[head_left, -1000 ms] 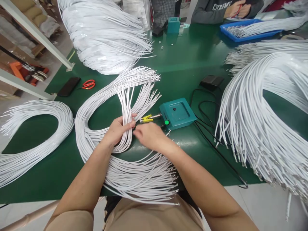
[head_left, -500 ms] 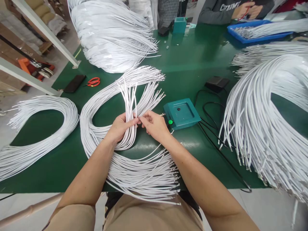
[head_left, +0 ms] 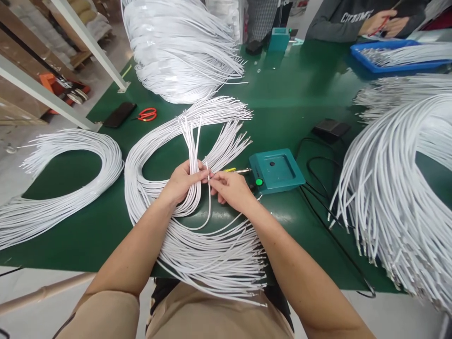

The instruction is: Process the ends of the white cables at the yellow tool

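My left hand (head_left: 189,181) is closed round a small bunch of white wires (head_left: 191,141), whose ends stick up above the thumb. One single white wire (head_left: 209,202) stands apart from the bunch, and my right hand (head_left: 229,188) pinches it near its upper end, fingertips close to the left thumb. Beneath and behind the hands lies a large coil of white wires (head_left: 133,188), with more loose ends (head_left: 219,263) fanned toward the table's front edge. Just right of my right hand sits a teal box (head_left: 277,170) with a green button and a thin metal rod.
Big white wire bundles lie at the back (head_left: 183,47), at the right (head_left: 391,188) and a coil at the left (head_left: 106,160). Red-handled scissors (head_left: 147,114), a dark phone (head_left: 120,114) and a black pedal (head_left: 330,129) rest farther back. A co-worker's hands (head_left: 381,23) are beyond a blue tray (head_left: 374,69).
One wire has been drawn away from the bunch, rightward, between my right fingertips. A yellow piece by the rod now shows behind my right hand. The whole view has shifted slightly.
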A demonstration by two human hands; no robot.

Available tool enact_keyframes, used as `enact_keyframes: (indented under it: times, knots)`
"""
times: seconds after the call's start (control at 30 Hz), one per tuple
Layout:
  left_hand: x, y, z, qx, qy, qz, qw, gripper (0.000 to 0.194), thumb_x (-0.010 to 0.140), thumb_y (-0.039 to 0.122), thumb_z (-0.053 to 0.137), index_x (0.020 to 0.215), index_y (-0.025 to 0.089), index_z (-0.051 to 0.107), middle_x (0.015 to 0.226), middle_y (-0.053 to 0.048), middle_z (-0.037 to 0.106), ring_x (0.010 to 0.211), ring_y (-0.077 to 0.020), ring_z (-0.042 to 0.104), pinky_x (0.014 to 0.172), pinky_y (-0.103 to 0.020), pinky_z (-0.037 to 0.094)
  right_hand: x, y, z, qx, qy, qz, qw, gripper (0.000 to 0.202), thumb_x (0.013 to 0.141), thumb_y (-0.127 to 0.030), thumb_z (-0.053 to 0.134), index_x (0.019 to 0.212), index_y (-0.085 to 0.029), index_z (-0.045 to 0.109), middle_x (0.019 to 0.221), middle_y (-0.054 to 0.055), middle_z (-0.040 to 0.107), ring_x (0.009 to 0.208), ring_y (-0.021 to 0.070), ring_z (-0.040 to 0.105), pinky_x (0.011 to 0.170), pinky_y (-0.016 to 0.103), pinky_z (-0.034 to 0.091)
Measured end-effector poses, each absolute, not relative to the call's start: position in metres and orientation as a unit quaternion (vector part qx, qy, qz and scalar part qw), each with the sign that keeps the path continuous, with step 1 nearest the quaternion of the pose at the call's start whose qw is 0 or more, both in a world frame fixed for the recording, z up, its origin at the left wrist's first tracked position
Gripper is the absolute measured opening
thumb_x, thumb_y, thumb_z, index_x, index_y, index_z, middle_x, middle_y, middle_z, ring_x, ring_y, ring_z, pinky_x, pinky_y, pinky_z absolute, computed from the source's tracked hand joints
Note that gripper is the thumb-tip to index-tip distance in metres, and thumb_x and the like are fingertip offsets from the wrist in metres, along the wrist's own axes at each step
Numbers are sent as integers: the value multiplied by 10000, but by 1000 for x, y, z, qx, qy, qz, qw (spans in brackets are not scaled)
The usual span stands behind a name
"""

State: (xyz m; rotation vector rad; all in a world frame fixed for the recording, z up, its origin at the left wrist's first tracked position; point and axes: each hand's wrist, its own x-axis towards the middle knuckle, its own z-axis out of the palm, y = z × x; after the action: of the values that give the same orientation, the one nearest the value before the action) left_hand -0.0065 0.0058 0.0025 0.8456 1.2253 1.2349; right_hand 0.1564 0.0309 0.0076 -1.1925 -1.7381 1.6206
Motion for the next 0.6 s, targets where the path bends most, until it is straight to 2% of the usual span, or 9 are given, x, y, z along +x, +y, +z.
enact_keyframes:
  times: [0.1,0.17,0.27,0.37,0.43,0.5,0.6]
  knots:
    - [-3,4,1,387,545,519,533,381,588,284,830,786,167,526,750,22,617,656,-106,604,588,-210,451,160,38,6,-446,-615,564,324,201,816,-390,577,839,-194,618,676,-24,636,438,73,520,431,198,439]
    - [0,2,0,420,565,495,509,375,598,313,824,800,169,543,749,22,614,639,-106,586,567,-213,440,160,41,4,-443,-615,551,349,253,779,-422,633,898,-200,629,657,-31,619,495,90,541,450,202,439]
    - [3,0,-1,456,584,463,487,373,616,343,816,834,168,568,729,30,600,595,-100,547,571,-230,448,158,40,2,-444,-621,543,351,276,718,-439,697,808,-185,640,637,-19,617,550,107,550,463,204,421]
    - [4,-1,-2,464,576,457,494,375,624,358,814,834,167,568,720,29,593,604,-110,554,566,-237,450,156,39,4,-440,-588,571,367,232,739,-402,666,715,-172,641,642,-7,630,507,93,515,449,210,392]
    - [4,-1,-2,461,567,459,505,376,628,361,813,838,168,568,738,25,601,619,-113,561,565,-236,450,156,39,6,-433,-565,593,377,210,757,-367,637,689,-169,648,569,-28,582,460,78,470,451,213,373]
    - [4,0,-2,454,562,462,514,377,637,358,810,852,167,567,770,18,617,635,-113,570,567,-233,449,157,39,8,-415,-537,625,386,216,765,-353,623,658,-165,637,514,-45,520,435,68,430,459,214,359]
    - [5,0,0,443,560,466,522,375,651,332,805,868,168,547,809,10,637,666,-114,593,576,-223,446,157,39,8,-377,-459,704,389,224,746,-366,643,658,-160,623,541,-40,520,441,59,385,450,212,347]
